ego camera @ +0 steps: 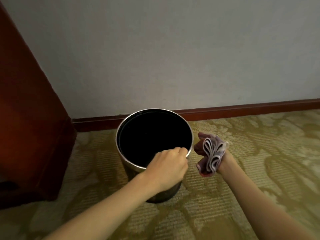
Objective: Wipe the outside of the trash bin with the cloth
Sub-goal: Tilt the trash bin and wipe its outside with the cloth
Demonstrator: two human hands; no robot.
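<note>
Left hand (170, 165) pinches the trash bin's (119, 135) near rim, right hand (223, 157) clutches the folded cloth (212, 154); hard wiping could tip the bin.

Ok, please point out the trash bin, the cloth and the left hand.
trash bin (134, 176): head view, outer wall below the rim.
cloth (213, 156): head view, its folded edges.
left hand (168, 166): head view, back of the hand.

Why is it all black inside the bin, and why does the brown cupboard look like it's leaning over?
Head view: the room light is dim and seems not to reach inside the trash bin, so only its metal rim shines; head view again, the wide lens bends the edges, so the cupboard leans and the skirting board slopes; the cloth looks slightly soft.
</note>
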